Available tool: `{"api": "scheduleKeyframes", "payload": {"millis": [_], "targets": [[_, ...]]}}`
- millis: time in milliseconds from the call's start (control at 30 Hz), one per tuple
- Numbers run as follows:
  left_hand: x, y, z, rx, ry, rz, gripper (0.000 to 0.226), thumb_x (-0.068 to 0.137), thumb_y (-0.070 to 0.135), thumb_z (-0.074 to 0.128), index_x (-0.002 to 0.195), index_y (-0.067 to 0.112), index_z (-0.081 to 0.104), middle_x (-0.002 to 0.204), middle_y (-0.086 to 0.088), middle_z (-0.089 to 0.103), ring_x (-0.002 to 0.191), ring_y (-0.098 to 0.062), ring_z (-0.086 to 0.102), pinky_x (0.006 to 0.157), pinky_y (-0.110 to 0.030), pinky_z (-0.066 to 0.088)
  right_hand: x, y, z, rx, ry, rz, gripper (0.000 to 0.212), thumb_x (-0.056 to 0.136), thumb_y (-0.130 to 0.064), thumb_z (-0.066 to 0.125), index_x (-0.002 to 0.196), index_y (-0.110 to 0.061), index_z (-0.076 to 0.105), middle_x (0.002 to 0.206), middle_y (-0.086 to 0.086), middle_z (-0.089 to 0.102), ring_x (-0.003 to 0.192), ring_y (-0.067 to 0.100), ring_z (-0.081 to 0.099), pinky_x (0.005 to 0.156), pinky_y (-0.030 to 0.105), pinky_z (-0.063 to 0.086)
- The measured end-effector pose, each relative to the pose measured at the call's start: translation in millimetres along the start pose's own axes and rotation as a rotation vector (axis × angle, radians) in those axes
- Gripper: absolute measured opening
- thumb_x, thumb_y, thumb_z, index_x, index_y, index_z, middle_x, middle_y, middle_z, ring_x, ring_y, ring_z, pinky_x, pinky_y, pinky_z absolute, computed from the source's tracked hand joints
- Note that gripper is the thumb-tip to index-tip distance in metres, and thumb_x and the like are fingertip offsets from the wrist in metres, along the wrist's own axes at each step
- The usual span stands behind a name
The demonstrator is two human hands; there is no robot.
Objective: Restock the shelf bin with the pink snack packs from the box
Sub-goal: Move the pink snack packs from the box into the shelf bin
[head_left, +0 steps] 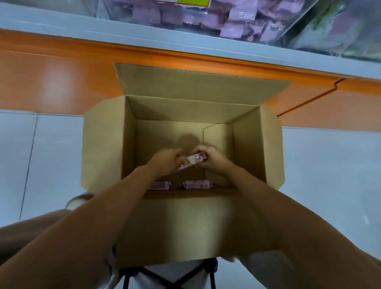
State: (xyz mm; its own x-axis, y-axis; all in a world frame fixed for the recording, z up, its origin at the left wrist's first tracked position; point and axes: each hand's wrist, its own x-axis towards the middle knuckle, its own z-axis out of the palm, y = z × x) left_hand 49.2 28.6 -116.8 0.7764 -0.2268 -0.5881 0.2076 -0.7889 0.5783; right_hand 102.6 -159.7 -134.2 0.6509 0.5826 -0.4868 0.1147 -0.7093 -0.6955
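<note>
Both hands, left hand (167, 159) and right hand (210, 157), grip one pink pack (192, 162) inside box (103, 144); two packs (196, 184) below.

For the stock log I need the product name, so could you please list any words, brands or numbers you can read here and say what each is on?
No text here can be read.
Held pack: printed pattern, blurred.
Two packs on the box floor: print too small and blurred.
Packs in the shelf bin: faint lines of print, unreadable.
Green-yellow tag on the bin: cut off, no words visible.
Cardboard box: no print visible.
</note>
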Motion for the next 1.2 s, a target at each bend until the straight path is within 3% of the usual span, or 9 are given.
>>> {"api": "scheduleKeyframes", "payload": {"millis": [100,167,267,333,433,600,867,1000,1200], "targets": [[5,-2,3,-0.270,-0.081,-0.008,0.029,0.098,0.022,0.053,0.117,0.002,0.064,0.082,-0.009,0.066,0.069,-0.011,0.062,0.063,-0.023,0.047,0,7,-6,0.042,0.072,-0.090,0.033,0.074,0.000,0.075,0.104,-0.010,0.066,0.094,-0.015,0.052,0.091,-0.001,0.049,0.079,0.008,0.038],[8,-5,2,-0.332,-0.067,-0.059,0.027,0.096,0.018,0.057,0.113,-0.001,0.066,0.074,-0.003,0.062,0.056,-0.002,0.055,0.051,-0.012,0.039,1,15,-4,0.165,0.111,0.007,0.051,0.074,0.002,0.075,0.119,-0.014,0.059,0.110,-0.003,0.052,0.103,0.008,0.054,0.089,0.018,0.047],[11,-13,8,-0.372,-0.011,-0.186,0.031,0.093,0.018,0.062,0.118,0.000,0.063,0.097,-0.006,0.061,0.080,-0.012,0.055,0.053,-0.012,0.037,1,22,6,0.183,0.094,0.280,0.057,0.075,-0.002,0.076,0.125,-0.013,0.051,0.124,0.008,0.054,0.111,0.022,0.056,0.093,0.033,0.052],[12,-19,15,-0.478,0.038,-0.264,0.032,0.091,0.014,0.065,0.117,-0.003,0.062,0.103,-0.013,0.064,0.078,-0.014,0.056,0.052,-0.014,0.042,-1,30,14,0.029,-0.140,0.413,0.049,0.079,-0.007,0.074,0.123,-0.009,0.054,0.122,0.010,0.059,0.107,0.021,0.057,0.087,0.029,0.050],[11,-21,21,-0.577,0.030,-0.326,0.034,0.089,0.008,0.066,0.120,-0.004,0.059,0.111,-0.016,0.064,0.085,-0.019,0.059,0.062,-0.022,0.050,-2,38,27,-0.171,-0.440,0.422,0.043,0.082,-0.011,0.073,0.122,-0.003,0.058,0.123,0.015,0.060,0.105,0.025,0.058,0.083,0.030,0.047],[10,-18,20,-0.612,-0.028,-0.338,0.038,0.088,0.003,0.065,0.124,-0.001,0.056,0.120,-0.019,0.060,0.094,-0.021,0.058,0.068,-0.025,0.050,0,38,21,-0.094,-0.471,0.443,0.036,0.080,-0.007,0.071,0.116,-0.007,0.064,0.112,0.007,0.063,0.097,0.020,0.058,0.076,0.028,0.053],[5,-12,17,-0.660,-0.003,-0.298,0.031,0.085,-0.003,0.066,0.115,-0.003,0.055,0.113,-0.020,0.063,0.073,-0.015,0.062,0.052,-0.018,0.053,-5,12,-20,0.245,-0.114,0.276,0.036,0.083,-0.010,0.072,0.118,-0.007,0.064,0.104,0.001,0.062,0.090,0.006,0.057,0.071,0.008,0.044],[-4,4,11,-0.823,0.092,-0.241,0.031,0.086,-0.001,0.066,0.113,-0.011,0.052,0.107,-0.025,0.065,0.065,-0.014,0.064,0.052,-0.023,0.055,-9,-16,-30,0.491,0.182,0.229,0.037,0.080,0.006,0.070,0.114,0.006,0.055,0.083,-0.002,0.058,0.071,0.000,0.053,0.063,0.009,0.044],[-27,38,-7,-1.038,0.195,-0.192,0.030,0.087,0.001,0.063,0.116,-0.001,0.058,0.099,-0.012,0.070,0.076,-0.017,0.069,0.060,-0.023,0.055,-25,-58,-31,0.713,0.460,0.168,0.033,0.081,-0.014,0.075,0.101,-0.008,0.050,0.095,0.008,0.064,0.072,0.012,0.060,0.056,0.021,0.050]]}}
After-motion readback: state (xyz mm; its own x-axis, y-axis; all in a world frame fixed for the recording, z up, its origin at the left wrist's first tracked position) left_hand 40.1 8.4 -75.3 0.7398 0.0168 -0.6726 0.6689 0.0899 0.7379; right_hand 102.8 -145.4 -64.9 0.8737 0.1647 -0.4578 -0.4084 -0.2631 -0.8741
